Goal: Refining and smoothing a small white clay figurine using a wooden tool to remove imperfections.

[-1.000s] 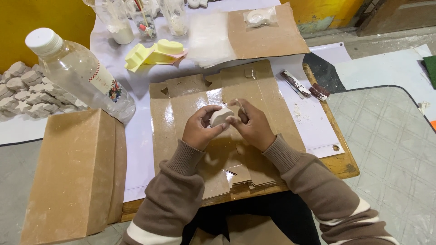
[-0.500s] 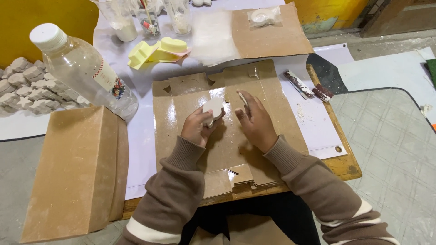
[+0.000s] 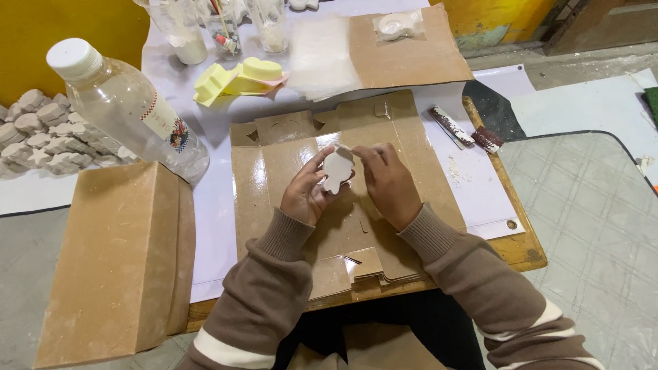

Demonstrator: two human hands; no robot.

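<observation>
My left hand (image 3: 306,192) holds a small flat white plaster figure (image 3: 336,168) upright by its lower edge, above a flattened glossy cardboard box (image 3: 274,171) on the table. My right hand (image 3: 389,183) sits beside it, thumb and forefinger pinching the figure's upper right edge, with what looks like a thin tool tip at the figure's top. Both wrists rest over the cardboard. Brown sleeves with cream stripes cover my arms.
A clear plastic bottle (image 3: 127,109) lies at the left, next to a tall brown box (image 3: 116,260). Yellow moulds (image 3: 236,77), cups (image 3: 181,31), a plastic sheet (image 3: 322,58), a bagged white piece (image 3: 396,26), a file (image 3: 449,125) and several white casts (image 3: 41,137) surround the work.
The white figure was turned from low between both hands to upright facing me. My hands shifted slightly right and apart, then closed on it again.
</observation>
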